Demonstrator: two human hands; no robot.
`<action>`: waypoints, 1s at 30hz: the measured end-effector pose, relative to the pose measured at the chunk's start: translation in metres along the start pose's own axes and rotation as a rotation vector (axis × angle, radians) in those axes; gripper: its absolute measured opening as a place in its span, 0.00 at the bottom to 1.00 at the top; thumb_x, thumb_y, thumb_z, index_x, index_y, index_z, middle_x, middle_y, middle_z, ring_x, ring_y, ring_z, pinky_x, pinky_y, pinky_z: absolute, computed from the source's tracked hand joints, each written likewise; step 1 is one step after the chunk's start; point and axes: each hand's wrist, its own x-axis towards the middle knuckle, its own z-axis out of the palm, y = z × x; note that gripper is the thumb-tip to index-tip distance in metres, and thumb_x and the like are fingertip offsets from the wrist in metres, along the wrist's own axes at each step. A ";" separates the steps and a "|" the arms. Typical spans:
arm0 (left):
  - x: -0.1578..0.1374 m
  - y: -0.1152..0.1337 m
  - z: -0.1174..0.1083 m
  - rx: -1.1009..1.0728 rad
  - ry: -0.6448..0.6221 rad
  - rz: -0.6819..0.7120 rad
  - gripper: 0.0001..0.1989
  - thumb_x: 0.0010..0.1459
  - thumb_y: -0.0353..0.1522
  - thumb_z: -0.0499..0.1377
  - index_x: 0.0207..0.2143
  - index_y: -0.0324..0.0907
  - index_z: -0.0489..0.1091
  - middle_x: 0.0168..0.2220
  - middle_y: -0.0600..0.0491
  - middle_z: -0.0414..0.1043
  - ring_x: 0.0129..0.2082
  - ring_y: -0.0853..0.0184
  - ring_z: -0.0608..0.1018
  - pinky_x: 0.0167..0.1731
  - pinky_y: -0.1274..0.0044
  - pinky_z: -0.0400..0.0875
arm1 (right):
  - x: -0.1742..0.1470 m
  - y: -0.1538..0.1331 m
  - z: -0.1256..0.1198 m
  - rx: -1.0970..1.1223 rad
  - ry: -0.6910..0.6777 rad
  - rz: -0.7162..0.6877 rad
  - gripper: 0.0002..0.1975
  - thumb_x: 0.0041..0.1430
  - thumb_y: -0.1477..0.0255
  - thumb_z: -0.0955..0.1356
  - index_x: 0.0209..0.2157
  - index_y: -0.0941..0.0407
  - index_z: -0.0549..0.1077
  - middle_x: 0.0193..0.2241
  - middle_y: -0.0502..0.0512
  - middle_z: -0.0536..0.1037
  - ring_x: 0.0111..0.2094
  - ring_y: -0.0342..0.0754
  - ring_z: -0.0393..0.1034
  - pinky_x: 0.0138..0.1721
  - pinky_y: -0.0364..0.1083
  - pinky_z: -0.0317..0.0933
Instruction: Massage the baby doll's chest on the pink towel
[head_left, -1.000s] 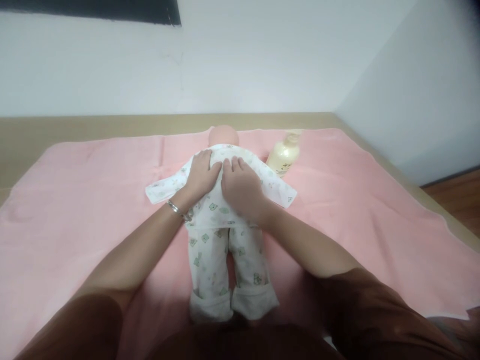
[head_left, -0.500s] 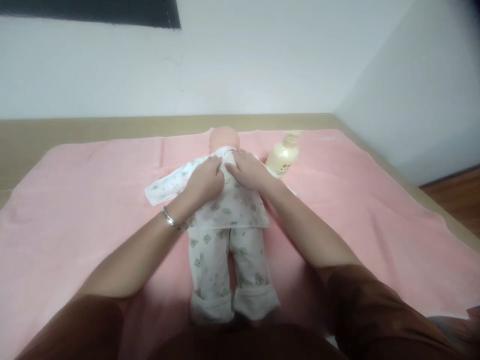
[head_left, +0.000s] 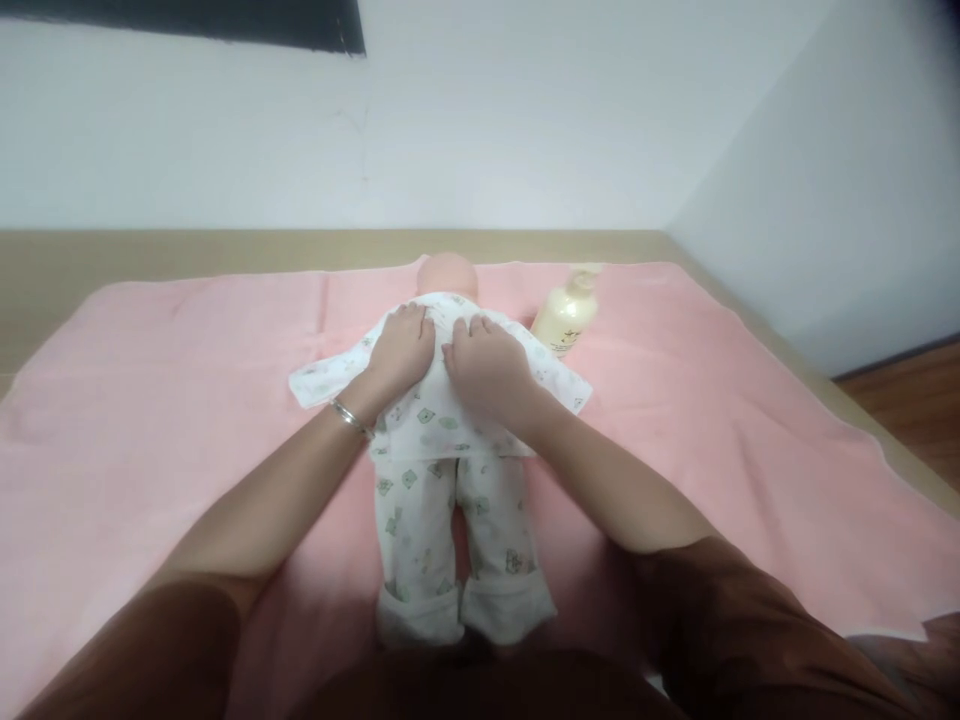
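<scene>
A baby doll (head_left: 447, 276) lies with its head away from me, dressed in a white printed shirt (head_left: 439, 425) and matching trousers (head_left: 420, 530) with turned-up cuffs. My left hand (head_left: 405, 345) rests on the upper shirt, left of the middle, fingers laid over the cloth. Across from it, my right hand (head_left: 487, 365) lies on the right half of the shirt, its fingers slightly bent and pointing toward the collar. Both hands touch the fabric, a narrow gap between them. The shirt's sleeves spread out to both sides. My palms hide part of the doll's torso.
Beneath the doll, a pink blanket (head_left: 187, 430) covers most of a pale wooden surface (head_left: 525, 245). A cream pump bottle (head_left: 566, 315) is to the right of the doll's shoulder. White walls (head_left: 525, 120) rise behind and at the right.
My right hand has slid down from near the collar, its fingers now more drawn together. My left hand has shifted slightly left. The right sleeve shows more fully.
</scene>
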 end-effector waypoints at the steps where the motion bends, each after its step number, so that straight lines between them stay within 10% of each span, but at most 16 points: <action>1: -0.001 0.001 0.001 0.016 0.011 0.006 0.20 0.65 0.31 0.40 0.44 0.36 0.71 0.48 0.38 0.74 0.53 0.53 0.74 0.60 0.58 0.66 | 0.003 0.003 0.001 0.027 0.010 0.010 0.26 0.72 0.68 0.53 0.59 0.72 0.66 0.55 0.78 0.72 0.59 0.66 0.67 0.59 0.58 0.61; 15: -0.032 0.028 0.013 0.046 0.140 0.229 0.25 0.64 0.26 0.41 0.58 0.27 0.65 0.62 0.33 0.66 0.67 0.51 0.65 0.69 0.56 0.55 | 0.034 0.044 0.010 0.307 -0.024 -0.024 0.26 0.71 0.62 0.57 0.58 0.67 0.67 0.63 0.74 0.66 0.65 0.64 0.59 0.64 0.60 0.56; 30: -0.004 -0.003 0.014 -0.258 0.114 -0.124 0.28 0.59 0.34 0.47 0.59 0.36 0.68 0.64 0.43 0.66 0.65 0.55 0.67 0.69 0.60 0.58 | 0.003 0.004 0.021 0.199 0.113 -0.080 0.28 0.69 0.73 0.54 0.65 0.71 0.60 0.67 0.72 0.61 0.70 0.61 0.52 0.70 0.60 0.48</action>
